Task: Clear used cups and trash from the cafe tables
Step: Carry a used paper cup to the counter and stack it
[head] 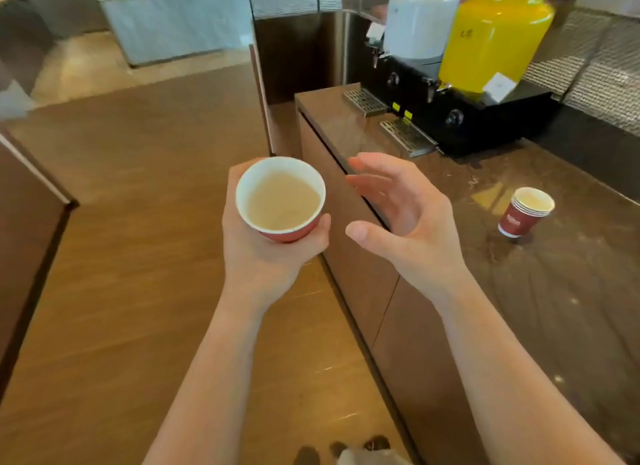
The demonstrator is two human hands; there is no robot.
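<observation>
My left hand [258, 253] grips a red paper cup [281, 201] from below; the cup is upright and holds pale milky liquid. My right hand [403, 218] hovers just to the right of that cup, fingers spread and relaxed, touching nothing. A stack of red paper cups [524, 213] stands tilted on the brown counter [554, 308] to the right, well apart from both hands.
A black drink dispenser [460, 118] with a white jar [420, 17] and a yellow jar [495, 34] sits at the back of the counter, with metal drip trays [407, 137] in front. Wooden floor [138, 256] spreads left; a dark table edge [31, 201] is at far left.
</observation>
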